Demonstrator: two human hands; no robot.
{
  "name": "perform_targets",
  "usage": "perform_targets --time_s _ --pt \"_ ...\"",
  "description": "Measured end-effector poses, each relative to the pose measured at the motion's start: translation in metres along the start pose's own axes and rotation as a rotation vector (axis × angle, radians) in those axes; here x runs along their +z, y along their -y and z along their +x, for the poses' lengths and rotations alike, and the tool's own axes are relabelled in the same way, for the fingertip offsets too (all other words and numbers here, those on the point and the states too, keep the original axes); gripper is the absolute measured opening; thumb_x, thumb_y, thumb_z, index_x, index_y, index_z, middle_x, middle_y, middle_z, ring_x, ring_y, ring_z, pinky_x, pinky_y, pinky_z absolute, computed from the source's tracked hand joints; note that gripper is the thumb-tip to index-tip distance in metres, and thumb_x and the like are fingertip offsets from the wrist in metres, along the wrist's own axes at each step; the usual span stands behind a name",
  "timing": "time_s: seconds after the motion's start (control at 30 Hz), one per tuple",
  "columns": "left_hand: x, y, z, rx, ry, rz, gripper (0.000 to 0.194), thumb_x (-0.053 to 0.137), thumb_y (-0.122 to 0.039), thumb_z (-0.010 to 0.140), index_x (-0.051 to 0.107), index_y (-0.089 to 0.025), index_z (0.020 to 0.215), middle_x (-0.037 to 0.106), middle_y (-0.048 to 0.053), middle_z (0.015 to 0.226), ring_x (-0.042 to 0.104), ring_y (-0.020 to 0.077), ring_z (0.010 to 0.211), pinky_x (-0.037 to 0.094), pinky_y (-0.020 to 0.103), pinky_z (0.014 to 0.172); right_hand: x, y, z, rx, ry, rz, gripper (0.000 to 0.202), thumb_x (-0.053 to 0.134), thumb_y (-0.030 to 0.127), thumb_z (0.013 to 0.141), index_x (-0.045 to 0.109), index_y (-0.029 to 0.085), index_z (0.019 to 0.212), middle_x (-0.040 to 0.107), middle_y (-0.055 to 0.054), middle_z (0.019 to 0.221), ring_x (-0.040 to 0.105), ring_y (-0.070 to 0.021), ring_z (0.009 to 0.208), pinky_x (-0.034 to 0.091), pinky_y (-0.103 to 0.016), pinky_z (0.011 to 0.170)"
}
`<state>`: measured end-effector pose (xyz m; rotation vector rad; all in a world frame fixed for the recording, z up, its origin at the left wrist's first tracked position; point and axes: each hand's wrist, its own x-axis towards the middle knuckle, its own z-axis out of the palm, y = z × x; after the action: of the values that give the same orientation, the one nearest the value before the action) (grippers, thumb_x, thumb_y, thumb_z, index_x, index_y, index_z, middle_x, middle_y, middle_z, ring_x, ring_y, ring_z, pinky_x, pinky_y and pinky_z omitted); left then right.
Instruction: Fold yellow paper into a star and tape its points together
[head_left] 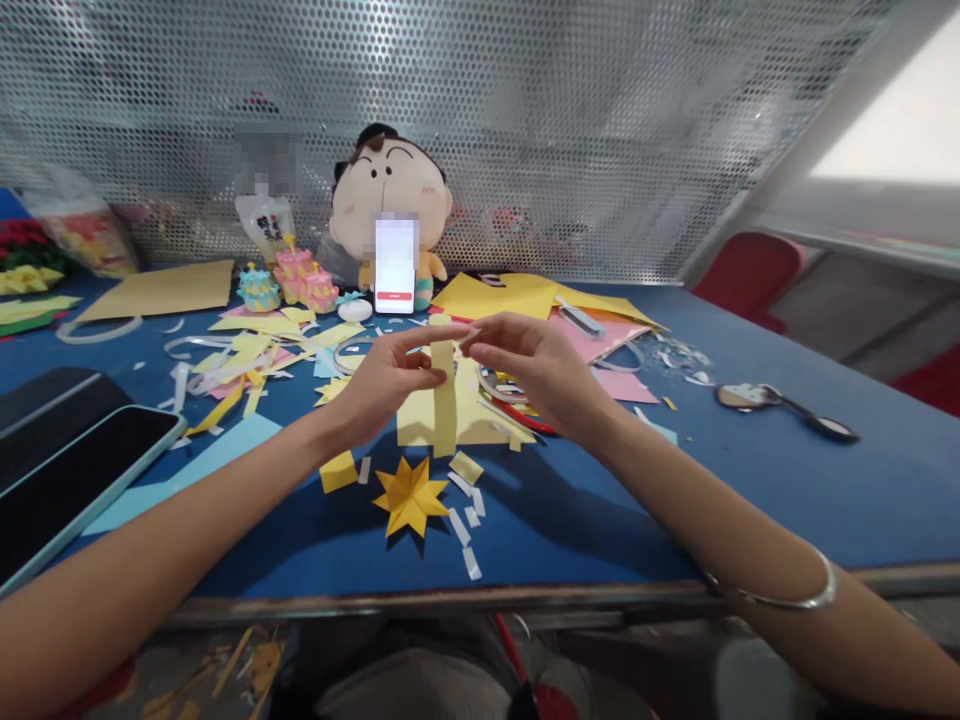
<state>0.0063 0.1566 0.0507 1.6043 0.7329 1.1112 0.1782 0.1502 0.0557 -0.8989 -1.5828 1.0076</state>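
Note:
My left hand is closed, pinching a pale yellow paper strip that hangs upright between thumb and fingers. Close by on the right, my right hand pinches a small whitish piece near the strip's upper part; what it is exactly I cannot make out. The two sets of fingertips nearly meet. Under the strip lies a pale yellow paper sheet. A folded orange-yellow paper star rests nearer the table's front edge, beside small white scraps and a yellow paper square.
A lit phone leans against a plush doll by the perforated metal panel. Paper scraps cover the left middle, near small paper cakes. A tablet-like device lies left; a keychain-like item lies right. Yellow sheets are behind.

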Motion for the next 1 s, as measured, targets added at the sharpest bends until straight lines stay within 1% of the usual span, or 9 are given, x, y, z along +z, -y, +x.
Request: perform_targets --time_s 0.07,0.13,0.27,0.37,0.5,0.63,0.7,0.83,1.0 --pt "0.001 0.001 -0.001 0.016 0.026 0.011 0.044 0.06 -0.006 0.062 0.071 -0.026 0.1 0.067 0.001 0.097 0.051 0.0091 0.069 0.042 0.025 0.068 0.007 0.003 -0.003 0.104 0.026 0.19 0.022 0.072 0.034 0.063 0.059 0.019 0.07 0.061 0.001 0.073 0.057 -0.0119 0.071 0.045 -0.029 0.074" --pt "0.001 0.001 -0.002 0.041 0.033 0.035 0.044 0.06 -0.005 0.063 0.071 -0.027 0.099 0.064 0.001 0.097 0.051 0.0103 0.072 0.042 0.025 0.067 0.01 0.004 -0.004 0.175 0.044 0.307 0.021 0.074 0.033 0.062 0.058 0.019 0.064 0.058 0.002 0.069 0.054 -0.0099 0.067 0.044 -0.027 0.072" --pt "-0.002 -0.002 -0.002 0.096 0.008 0.077 0.035 0.059 -0.005 0.063 0.073 -0.025 0.089 0.058 0.001 0.087 0.051 0.0113 0.074 0.042 0.026 0.066 0.007 0.008 -0.006 0.233 0.138 0.385 0.016 0.072 0.026 0.063 0.059 0.017 0.061 0.056 0.002 0.063 0.052 -0.0084 0.061 0.043 -0.025 0.063" --pt "-0.006 -0.004 0.001 0.114 -0.032 0.051 0.038 0.06 -0.005 0.061 0.071 -0.025 0.092 0.056 0.0 0.088 0.05 0.0102 0.071 0.043 0.025 0.063 0.002 0.013 -0.007 0.215 0.201 0.369 0.011 0.068 0.019 0.062 0.058 0.016 0.059 0.056 0.003 0.059 0.052 -0.0081 0.056 0.042 -0.024 0.058" --pt "-0.013 -0.005 0.007 0.181 -0.139 -0.019 0.061 0.062 -0.001 0.056 0.059 -0.03 0.11 0.057 -0.002 0.083 0.05 0.0108 0.068 0.044 0.023 0.059 -0.001 0.018 -0.009 0.087 0.186 0.202 0.01 0.064 0.014 0.064 0.055 0.017 0.059 0.057 0.003 0.057 0.052 -0.0079 0.055 0.041 -0.024 0.056" --pt "-0.01 -0.004 0.006 0.161 -0.128 -0.022 0.075 0.066 -0.003 0.055 0.044 -0.03 0.122 0.059 -0.004 0.08 0.053 0.0114 0.066 0.046 0.025 0.061 0.002 0.016 -0.008 0.039 0.163 0.075 0.008 0.061 0.015 0.071 0.057 0.016 0.064 0.055 0.004 0.055 0.051 -0.0066 0.052 0.041 -0.023 0.054" --pt "-0.006 -0.004 0.004 0.128 -0.111 0.012 0.072 0.067 -0.006 0.056 0.044 -0.026 0.122 0.059 -0.003 0.08 0.054 0.0115 0.067 0.046 0.025 0.063 0.004 0.013 -0.007 0.048 0.142 0.089 0.008 0.062 0.019 0.073 0.058 0.015 0.066 0.054 0.005 0.054 0.05 -0.006 0.05 0.041 -0.022 0.052" --pt "0.001 -0.006 0.001 0.088 -0.055 0.095 0.056 0.064 -0.009 0.06 0.053 -0.017 0.114 0.062 -0.001 0.081 0.056 0.0124 0.069 0.046 0.026 0.064 0.006 0.01 -0.007 0.043 0.086 0.156 0.011 0.064 0.024 0.071 0.059 0.015 0.067 0.057 0.004 0.056 0.051 -0.0059 0.049 0.043 -0.022 0.051" --pt "0.005 -0.007 -0.002 0.116 -0.022 0.138 0.04 0.06 -0.01 0.064 0.061 -0.016 0.103 0.065 0.0 0.085 0.058 0.0132 0.075 0.046 0.025 0.066 0.004 0.016 -0.01 -0.015 0.05 0.186 0.013 0.062 0.024 0.074 0.055 0.017 0.065 0.059 0.002 0.06 0.055 -0.0078 0.054 0.046 -0.024 0.056"
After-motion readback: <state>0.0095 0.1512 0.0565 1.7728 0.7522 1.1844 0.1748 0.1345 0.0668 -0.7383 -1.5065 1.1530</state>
